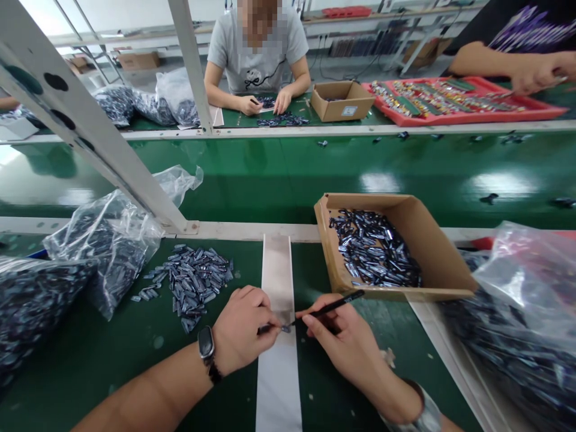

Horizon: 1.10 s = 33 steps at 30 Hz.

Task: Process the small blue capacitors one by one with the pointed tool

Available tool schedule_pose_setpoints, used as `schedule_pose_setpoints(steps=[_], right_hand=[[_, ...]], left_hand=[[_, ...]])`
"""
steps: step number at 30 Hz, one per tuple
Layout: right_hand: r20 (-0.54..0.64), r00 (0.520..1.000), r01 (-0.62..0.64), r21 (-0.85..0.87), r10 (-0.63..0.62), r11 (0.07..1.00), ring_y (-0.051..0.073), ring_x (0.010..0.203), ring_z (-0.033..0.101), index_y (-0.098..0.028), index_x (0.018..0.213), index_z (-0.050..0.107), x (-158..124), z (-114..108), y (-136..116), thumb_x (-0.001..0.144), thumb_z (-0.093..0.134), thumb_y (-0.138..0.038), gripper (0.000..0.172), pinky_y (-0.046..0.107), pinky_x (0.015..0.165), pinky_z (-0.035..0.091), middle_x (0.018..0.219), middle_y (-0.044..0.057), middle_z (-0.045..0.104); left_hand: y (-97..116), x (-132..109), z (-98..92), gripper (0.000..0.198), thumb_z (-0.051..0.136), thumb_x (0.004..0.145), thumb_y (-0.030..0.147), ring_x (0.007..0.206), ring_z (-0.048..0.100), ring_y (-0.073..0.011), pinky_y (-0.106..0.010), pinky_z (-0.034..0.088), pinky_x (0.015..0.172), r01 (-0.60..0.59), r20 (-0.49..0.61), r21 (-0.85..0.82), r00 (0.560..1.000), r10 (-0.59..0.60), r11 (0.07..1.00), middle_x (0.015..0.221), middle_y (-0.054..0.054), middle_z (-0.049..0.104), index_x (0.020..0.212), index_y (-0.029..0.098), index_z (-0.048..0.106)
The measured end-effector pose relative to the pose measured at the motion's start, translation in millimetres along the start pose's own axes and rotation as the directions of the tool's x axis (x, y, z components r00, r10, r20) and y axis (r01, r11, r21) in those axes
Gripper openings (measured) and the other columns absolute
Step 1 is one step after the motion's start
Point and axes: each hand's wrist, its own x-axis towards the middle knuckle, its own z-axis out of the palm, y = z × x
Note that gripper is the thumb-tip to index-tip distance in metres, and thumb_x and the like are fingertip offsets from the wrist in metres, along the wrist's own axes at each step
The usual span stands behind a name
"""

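Note:
My left hand (247, 327), with a dark band on its wrist, is closed in a pinch over a white strip (276, 384). A small dark shiny piece (285, 329) shows at its fingertips. Held like a pencil in my right hand (339, 333) is a slim black pen-like tool (339, 303), its tip touching or almost touching that piece; I cannot tell which. Left of my left hand lies a loose heap of small dark pieces (195, 279). Beyond my right hand a cardboard box (438, 258) holds many similar glossy pieces (375, 249).
Clear plastic bags of dark pieces stand at the left (112, 246) and right (522, 324). A white metal post (103, 144) slants across the left. Past a green belt (270, 174), a co-worker (256, 60) handles dark pieces beside a small box (342, 102) and a red tray (468, 117).

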Motion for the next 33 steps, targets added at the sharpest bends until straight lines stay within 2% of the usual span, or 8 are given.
schedule_pose_setpoints(steps=[8,16,21,26,29,33], right_hand=[[0.015,1.0,0.0,-0.039,0.001,0.999,0.025,0.058,0.076,-0.03,0.086,0.058,0,-1,0,0.082,0.076,-0.061,0.036,0.039,0.057,0.063,0.076,0.005,0.083],[0.036,0.999,0.019,-0.074,-0.016,0.997,0.024,0.059,0.075,-0.029,0.086,0.058,-1,0,0,0.085,0.073,-0.055,0.03,0.037,0.056,0.061,0.076,0.006,0.082],[0.052,0.998,0.029,-0.108,-0.023,0.994,0.025,0.059,0.075,-0.029,0.086,0.058,0,-1,-2,0.086,0.071,-0.051,0.025,0.037,0.056,0.061,0.076,0.006,0.082],[0.054,0.998,0.048,-0.13,-0.041,0.99,0.025,0.06,0.075,-0.029,0.086,0.059,0,-1,-5,0.086,0.069,-0.047,0.021,0.036,0.056,0.061,0.077,0.006,0.082],[0.055,0.996,0.071,-0.113,-0.065,0.991,0.024,0.06,0.075,-0.029,0.087,0.059,0,-2,-5,0.087,0.069,-0.045,0.019,0.035,0.057,0.062,0.078,0.006,0.082],[0.034,0.994,0.101,-0.058,-0.1,0.993,0.023,0.062,0.076,-0.028,0.089,0.058,0,-2,-4,0.088,0.069,-0.043,0.018,0.034,0.059,0.064,0.082,0.007,0.083]], left_hand=[[-1,0,2.1,0.01,0.073,0.084,0.019,0.086,0.06,-0.0188,-0.034,0.044,0.079,0.003,-0.006,-0.006,1.0,-0.003,1.0,0.085,0.0,0.065,0.081,0.027,0.079],[-1,-1,4.1,0.009,0.074,0.081,0.018,0.087,0.06,-0.0184,-0.034,0.042,0.078,-0.009,-0.033,-0.006,0.999,0.009,1.0,0.086,0.0,0.064,0.079,0.025,0.078],[-2,-1,4.7,0.01,0.071,0.087,0.017,0.088,0.058,-0.0181,-0.033,0.04,0.077,-0.101,-0.02,0.085,0.994,0.103,0.991,0.087,0.0,0.064,0.083,0.025,0.076],[-1,-1,2.3,0.017,0.067,0.097,0.022,0.089,0.056,-0.0181,-0.034,0.037,0.076,-0.223,0.074,0.262,0.975,0.211,0.939,0.086,0.0,0.064,0.081,0.025,0.073],[3,-1,-1.4,0.019,0.065,0.099,0.024,0.088,0.056,-0.0187,-0.035,0.037,0.075,-0.232,0.134,0.344,0.971,0.197,0.91,0.083,-0.001,0.064,0.081,0.025,0.072],[8,1,-6.2,0.018,0.063,0.101,0.025,0.087,0.057,-0.018,-0.034,0.038,0.074,-0.224,0.203,0.365,0.966,0.157,0.904,0.084,0.0,0.065,0.085,0.025,0.073]])
